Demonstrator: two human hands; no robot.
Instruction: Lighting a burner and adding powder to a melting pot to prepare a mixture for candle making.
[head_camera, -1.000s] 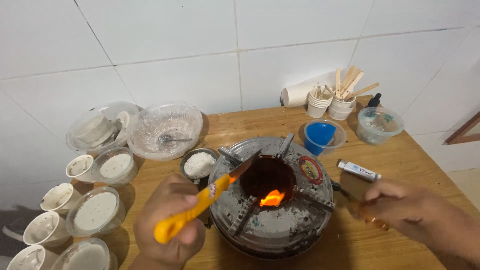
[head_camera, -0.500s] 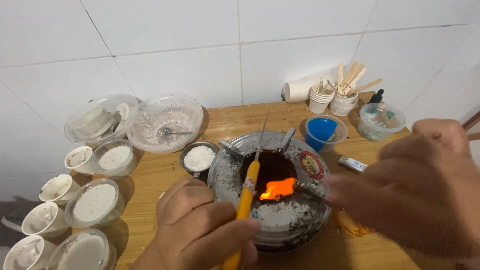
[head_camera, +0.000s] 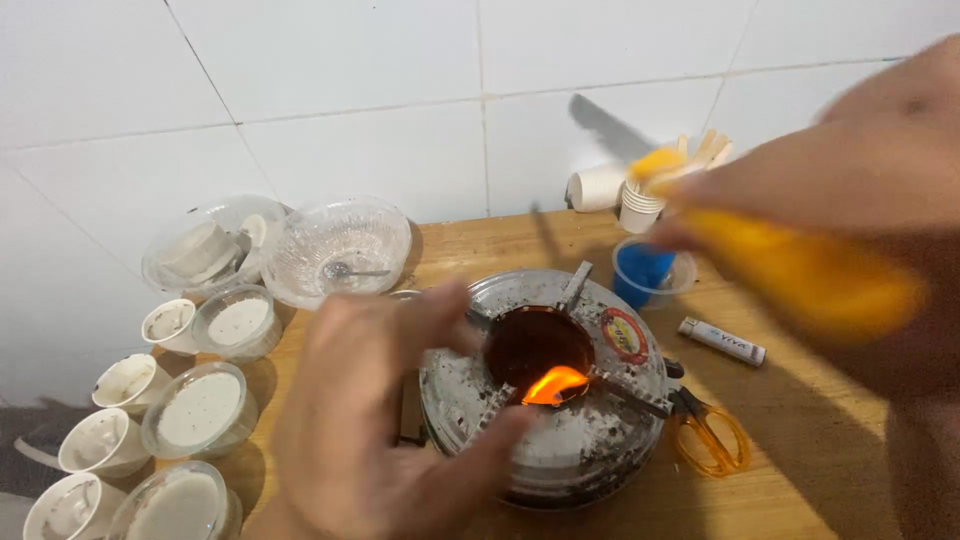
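Hands first. Left hand (head_camera: 375, 420) hovers low over the near-left edge of the round metal stove (head_camera: 545, 400), fingers loosely spread, holding nothing; its thumb reaches toward the stove's central opening, where a small orange flame (head_camera: 556, 384) burns. Right hand (head_camera: 850, 190) is raised close to the camera at upper right, heavily blurred, closed around an orange-yellow handled tool (head_camera: 790, 270) (probably a knife, though the blade cannot be made out). The tool hangs in the air above the right side of the table, clear of the stove.

Stove top is crusted with dark residue and stands on a wooden table (head_camera: 480, 240). Orange-handled scissors (head_camera: 708, 432) lie against its right edge; a white lighter (head_camera: 721, 341) lies just beyond them. A blue cup (head_camera: 642, 272) sits in a clear dish behind the stove, with paper cups holding wooden sticks (head_camera: 640, 205) at the tiled wall. A clear glass bowl (head_camera: 338, 250) holding a spoon stands rear left. Several small lidded tubs of white substance (head_camera: 198, 408) and paper cups line the left edge.
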